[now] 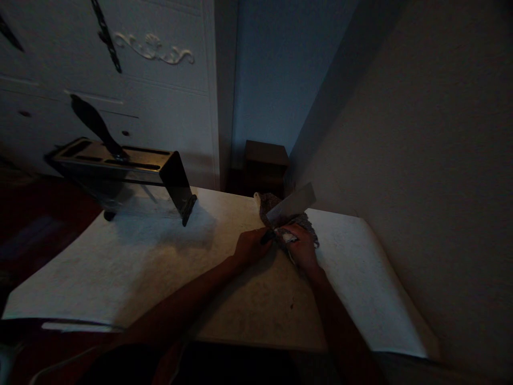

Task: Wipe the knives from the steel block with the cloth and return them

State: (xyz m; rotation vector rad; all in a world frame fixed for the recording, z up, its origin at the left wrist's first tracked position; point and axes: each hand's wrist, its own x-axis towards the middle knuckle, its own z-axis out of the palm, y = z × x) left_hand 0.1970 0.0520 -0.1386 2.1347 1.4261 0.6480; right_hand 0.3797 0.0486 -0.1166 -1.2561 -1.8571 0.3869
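My left hand (251, 246) is closed around the dark handle of a cleaver (293, 204). Its broad blade points away from me and to the right. A crumpled greyish-brown cloth (267, 203) lies under and around the blade. My right hand (302, 248) grips part of this cloth close to the handle, with its fingers bunched near the base of the blade. Dim light hides exactly how the fingers meet the cloth. Both hands are close together over the table (240, 299).
A knife block (176, 182) stands on the table at left, with a black-handled knife (94, 122) upright in it. White cabinets (168, 107) rise behind. A brown box (266, 155) is beyond the table's far edge. A wall (420, 160) borders the right side.
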